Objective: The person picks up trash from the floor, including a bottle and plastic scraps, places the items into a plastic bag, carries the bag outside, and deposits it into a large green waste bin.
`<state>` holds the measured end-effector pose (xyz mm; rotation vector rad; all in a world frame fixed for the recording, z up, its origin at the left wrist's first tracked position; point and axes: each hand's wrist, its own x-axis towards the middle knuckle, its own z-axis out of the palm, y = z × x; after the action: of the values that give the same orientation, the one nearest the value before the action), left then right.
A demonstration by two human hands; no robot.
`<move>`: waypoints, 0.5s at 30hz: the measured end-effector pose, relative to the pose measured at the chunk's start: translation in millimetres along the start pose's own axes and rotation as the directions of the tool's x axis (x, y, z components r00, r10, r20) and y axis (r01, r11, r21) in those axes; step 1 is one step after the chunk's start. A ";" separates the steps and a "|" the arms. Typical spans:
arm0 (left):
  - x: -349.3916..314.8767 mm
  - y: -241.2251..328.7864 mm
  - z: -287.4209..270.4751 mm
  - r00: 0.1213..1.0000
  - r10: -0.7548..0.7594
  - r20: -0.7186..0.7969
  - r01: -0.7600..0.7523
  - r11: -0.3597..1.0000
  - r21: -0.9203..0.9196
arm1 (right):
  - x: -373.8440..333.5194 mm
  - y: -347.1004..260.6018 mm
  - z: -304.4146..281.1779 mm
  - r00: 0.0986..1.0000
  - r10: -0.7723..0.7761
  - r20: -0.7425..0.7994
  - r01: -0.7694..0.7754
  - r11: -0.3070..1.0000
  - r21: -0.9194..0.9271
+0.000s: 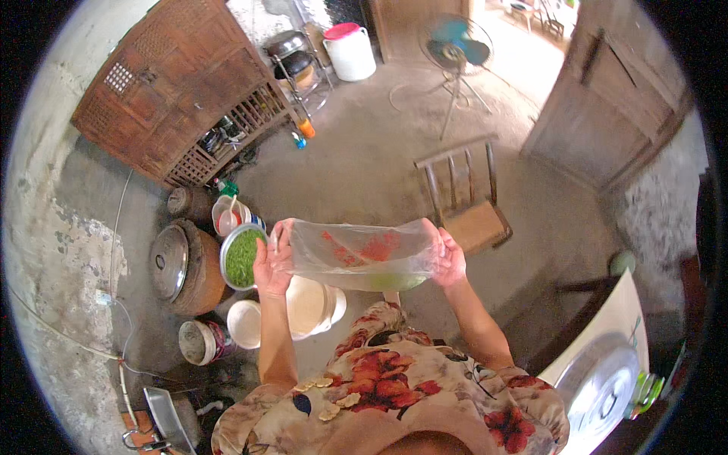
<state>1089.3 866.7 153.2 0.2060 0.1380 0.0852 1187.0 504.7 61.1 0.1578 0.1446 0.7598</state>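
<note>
A clear plastic bag (318, 262) with red print is stretched level between my two hands, in front of my body. My left hand (274, 262) is closed on its left end, and my right hand (447, 258) grips the right end. A pale green patch shows at the bag's lower right; whether it lies inside or behind, I cannot tell. Close beside my left hand stands a round metal bowl (224, 267) heaped with chopped greens (244, 256). Below that hand are a large pale bucket (315, 307) and a smaller white one (243, 324), partly hidden by my forearm.
A small wooden chair (474, 224) stands beyond my right hand, with a fan (455, 53) farther off. Lidded jars (201, 265) line the left wall below a wooden cabinet (174, 91). At lower right a table edge (629, 299) carries a large metal lid (599, 379).
</note>
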 end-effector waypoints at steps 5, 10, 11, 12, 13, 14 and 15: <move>138.1 24.5 11.0 0.982 -0.080 0.170 0.096 0.991 -0.092 | 124.7 -33.1 44.5 0.989 -0.101 0.109 0.109 0.992 -0.070; 263.6 49.4 16.0 0.998 -0.053 -0.024 0.053 0.999 -0.014 | 210.8 -54.4 70.0 0.951 -0.257 -0.174 0.230 0.960 -0.159; 291.9 58.5 13.0 0.997 -0.054 -0.053 0.053 0.998 -0.015 | 229.5 -65.1 56.4 0.974 -0.214 -0.080 0.203 0.971 -0.128; 323.4 65.8 12.2 0.997 -0.069 -0.036 0.070 0.997 0.015 | 250.0 -78.5 50.0 0.982 -0.185 -0.027 0.179 0.972 -0.154; 357.4 69.9 12.1 0.996 -0.086 -0.014 0.087 0.995 0.047 | 270.8 -95.5 45.2 0.987 -0.156 0.029 0.159 0.970 -0.184; 391.2 73.6 12.4 0.995 -0.103 0.007 0.102 0.992 0.078 | 291.7 -114.0 38.9 0.989 -0.125 0.083 0.140 0.966 -0.216; 421.5 76.8 13.1 0.993 -0.113 0.030 0.108 0.985 0.137 | 313.6 -130.6 37.5 0.991 -0.091 0.099 0.120 0.928 -0.353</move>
<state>1501.8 980.5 128.2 0.3348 0.1177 -0.0392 1506.4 625.8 49.6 -0.1665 -0.0641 0.6591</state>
